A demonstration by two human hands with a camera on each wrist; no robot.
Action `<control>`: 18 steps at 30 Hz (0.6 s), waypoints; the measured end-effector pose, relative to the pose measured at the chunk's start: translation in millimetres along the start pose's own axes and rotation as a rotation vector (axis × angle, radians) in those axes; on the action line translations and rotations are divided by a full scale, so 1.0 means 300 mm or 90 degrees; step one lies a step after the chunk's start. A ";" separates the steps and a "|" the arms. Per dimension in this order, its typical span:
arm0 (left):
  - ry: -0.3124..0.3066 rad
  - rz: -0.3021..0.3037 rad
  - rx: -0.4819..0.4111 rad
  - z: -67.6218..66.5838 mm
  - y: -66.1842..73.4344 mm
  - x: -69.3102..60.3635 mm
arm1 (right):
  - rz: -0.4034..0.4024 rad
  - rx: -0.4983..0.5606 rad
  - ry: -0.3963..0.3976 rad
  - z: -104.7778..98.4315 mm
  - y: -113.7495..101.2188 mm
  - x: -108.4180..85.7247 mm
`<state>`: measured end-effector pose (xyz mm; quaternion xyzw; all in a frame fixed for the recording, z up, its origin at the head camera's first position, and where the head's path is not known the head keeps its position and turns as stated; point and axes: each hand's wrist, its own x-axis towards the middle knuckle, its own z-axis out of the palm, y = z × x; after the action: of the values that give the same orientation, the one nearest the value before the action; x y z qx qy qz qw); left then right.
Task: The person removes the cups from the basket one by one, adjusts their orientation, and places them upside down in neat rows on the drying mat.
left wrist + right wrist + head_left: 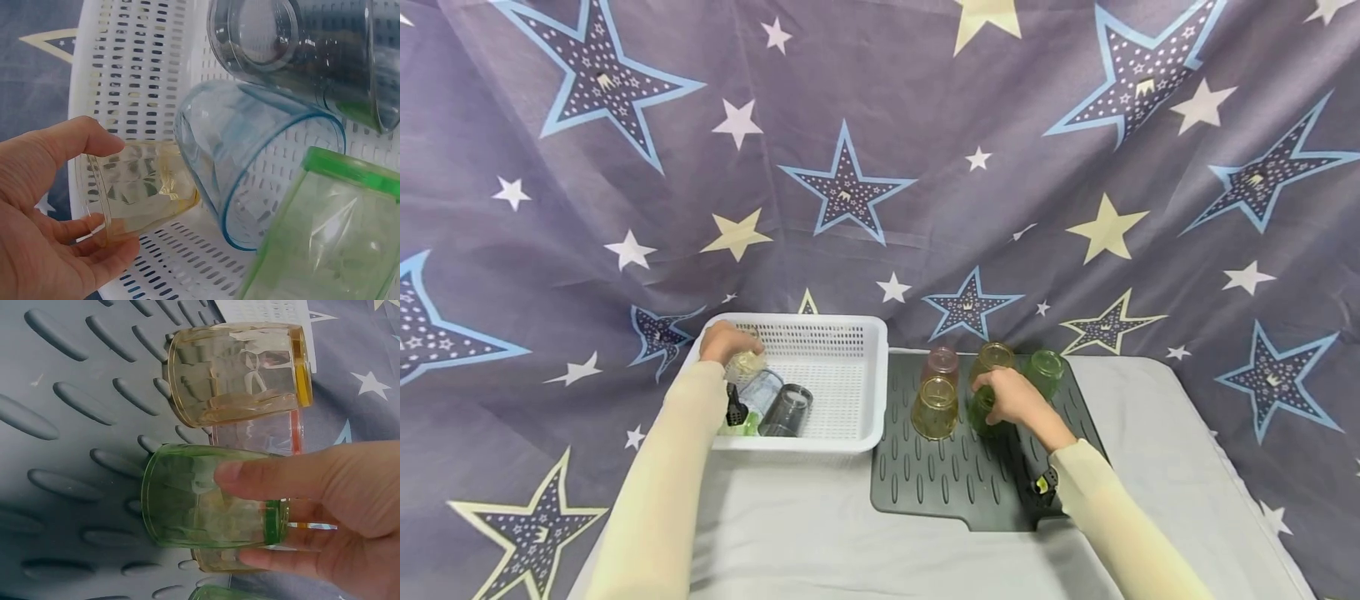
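Watching for knocks: I figure the yellow glass [140, 181] in the basket [876, 375] could clink the blue glass [206, 134] if dragged sideways, and the green glass [175, 500] at the mat [925, 492] could bump the nearby amber glass [237, 375]. Smooth walls might slip. Left hand [47, 206]: spread glass-wide, clamped on yellow. Right hand [344, 500]: similar spread, pinching green near its upturned base; lifted or not, I can't tell.
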<state>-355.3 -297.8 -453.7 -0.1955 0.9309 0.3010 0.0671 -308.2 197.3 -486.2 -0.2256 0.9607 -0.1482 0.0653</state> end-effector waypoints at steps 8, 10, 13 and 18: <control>-0.003 0.022 -0.024 -0.010 0.026 -0.009 | -0.003 0.003 0.005 0.002 -0.007 -0.003; -0.006 0.026 -0.016 -0.020 0.034 -0.010 | -0.001 0.003 0.005 0.001 -0.008 -0.003; -0.001 0.040 -0.001 -0.044 0.045 -0.014 | 0.001 0.002 0.004 -0.002 -0.010 -0.004; -0.015 0.051 -0.076 -0.075 0.050 -0.005 | 0.005 0.005 0.007 0.000 -0.010 -0.007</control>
<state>-360.3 -299.2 -427.1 -0.1581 0.9176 0.3608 0.0542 -305.2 195.6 -485.1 -0.2211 0.9612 -0.1530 0.0617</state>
